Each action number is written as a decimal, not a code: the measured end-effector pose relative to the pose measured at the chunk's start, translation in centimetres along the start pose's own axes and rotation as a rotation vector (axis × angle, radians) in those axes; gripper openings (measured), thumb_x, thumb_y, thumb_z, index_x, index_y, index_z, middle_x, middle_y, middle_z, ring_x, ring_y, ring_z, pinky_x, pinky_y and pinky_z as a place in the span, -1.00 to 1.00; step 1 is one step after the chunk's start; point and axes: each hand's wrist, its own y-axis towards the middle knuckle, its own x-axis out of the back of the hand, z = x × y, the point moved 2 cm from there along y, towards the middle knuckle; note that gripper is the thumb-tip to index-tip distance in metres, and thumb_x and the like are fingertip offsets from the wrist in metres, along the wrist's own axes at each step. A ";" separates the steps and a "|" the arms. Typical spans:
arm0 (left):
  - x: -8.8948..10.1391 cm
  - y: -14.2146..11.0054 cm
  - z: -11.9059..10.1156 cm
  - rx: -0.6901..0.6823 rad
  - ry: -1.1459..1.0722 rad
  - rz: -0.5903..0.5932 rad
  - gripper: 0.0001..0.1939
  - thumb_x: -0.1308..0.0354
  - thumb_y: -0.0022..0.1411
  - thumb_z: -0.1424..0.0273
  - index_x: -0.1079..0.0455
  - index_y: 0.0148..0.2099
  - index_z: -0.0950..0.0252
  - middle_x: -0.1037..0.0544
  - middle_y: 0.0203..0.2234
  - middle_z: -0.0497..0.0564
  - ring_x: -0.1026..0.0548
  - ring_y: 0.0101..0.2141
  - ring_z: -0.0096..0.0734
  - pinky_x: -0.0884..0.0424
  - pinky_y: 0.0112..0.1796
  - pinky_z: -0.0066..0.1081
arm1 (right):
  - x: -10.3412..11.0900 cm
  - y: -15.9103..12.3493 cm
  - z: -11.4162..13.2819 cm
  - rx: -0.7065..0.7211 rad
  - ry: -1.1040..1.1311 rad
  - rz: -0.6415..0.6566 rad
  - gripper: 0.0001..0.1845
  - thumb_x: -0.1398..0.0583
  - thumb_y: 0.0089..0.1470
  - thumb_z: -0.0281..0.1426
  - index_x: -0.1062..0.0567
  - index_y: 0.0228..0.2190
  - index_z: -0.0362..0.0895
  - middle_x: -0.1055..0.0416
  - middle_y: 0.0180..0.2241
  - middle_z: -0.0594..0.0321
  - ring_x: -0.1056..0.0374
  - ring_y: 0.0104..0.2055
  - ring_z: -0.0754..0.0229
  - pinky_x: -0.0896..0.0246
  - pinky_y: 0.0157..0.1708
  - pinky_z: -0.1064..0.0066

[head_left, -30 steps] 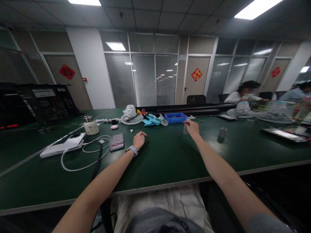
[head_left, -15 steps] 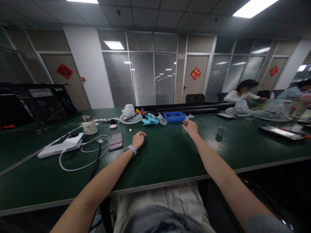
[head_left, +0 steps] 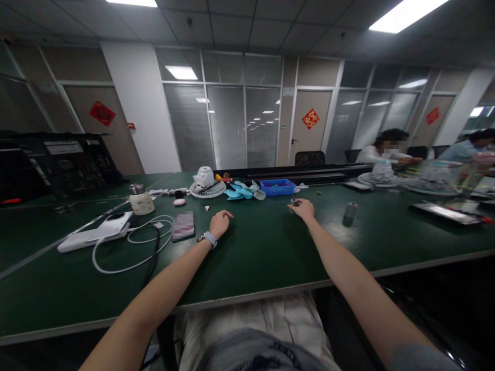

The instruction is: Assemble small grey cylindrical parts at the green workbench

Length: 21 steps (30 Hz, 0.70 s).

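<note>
My right hand (head_left: 304, 210) is lowered to the green table beyond its middle, fingers and thumb closed around a small grey cylinder (head_left: 294, 202). Only the cylinder's top and near side show; its exact kind is hard to make out. To the right, a metallic grey cylinder (head_left: 350, 211) stands upright on the table, apart from the hand. My left hand (head_left: 220, 223) rests on the tabletop with nothing in it, index finger stretched out and the others loosely bent. A wristwatch (head_left: 209, 238) is on that wrist.
A blue bin (head_left: 277, 187), light-blue fan blades (head_left: 238, 191) and a white fan part (head_left: 204, 178) lie at the back. Leftward are a cream bottle (head_left: 141, 200), a white cable (head_left: 112, 270) and a power bank (head_left: 93, 236). A co-worker (head_left: 386, 149) sits at the far right.
My right hand has come down slightly, and its fingers are now around the small cylinder's upper part. My left hand stays where it was.
</note>
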 end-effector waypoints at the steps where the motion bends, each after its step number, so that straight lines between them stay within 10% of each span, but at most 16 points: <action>1: 0.0 0.0 0.0 -0.005 -0.006 -0.004 -0.65 0.13 0.10 0.53 -0.49 -0.30 0.25 -0.53 -0.47 -0.02 -0.42 -0.47 -0.42 -0.26 -0.38 -0.48 | -0.1 -0.1 0.0 -0.016 0.019 0.003 -0.56 -0.33 -0.25 -0.20 -0.53 -0.27 -0.12 -0.53 -0.32 0.12 -0.45 -0.24 0.08 -0.31 -0.24 0.34; 12: 0.7 -1.5 -3.2 -0.214 -0.304 -0.039 -0.65 -0.01 0.17 0.24 -0.43 -0.09 0.30 -0.54 -0.26 0.03 -0.45 -0.29 -0.42 -0.34 -0.25 -0.47 | -5.3 -9.1 12.4 0.324 0.510 0.381 -0.48 -0.36 -0.29 -0.18 -0.53 -0.23 -0.15 -0.54 -0.33 0.16 -0.47 -0.28 0.15 -0.35 -0.26 0.42; 21: -0.6 -1.0 -4.6 -0.186 -0.251 -0.039 -0.67 -0.13 0.09 0.17 -0.53 -0.24 0.29 -0.57 -0.37 0.03 -0.45 -0.38 -0.42 -0.34 -0.34 -0.47 | -5.9 -11.3 13.2 0.419 0.479 0.359 -0.56 -0.29 -0.13 -0.21 -0.48 -0.16 -0.08 -0.53 -0.31 0.20 -0.47 -0.32 0.17 -0.36 -0.29 0.41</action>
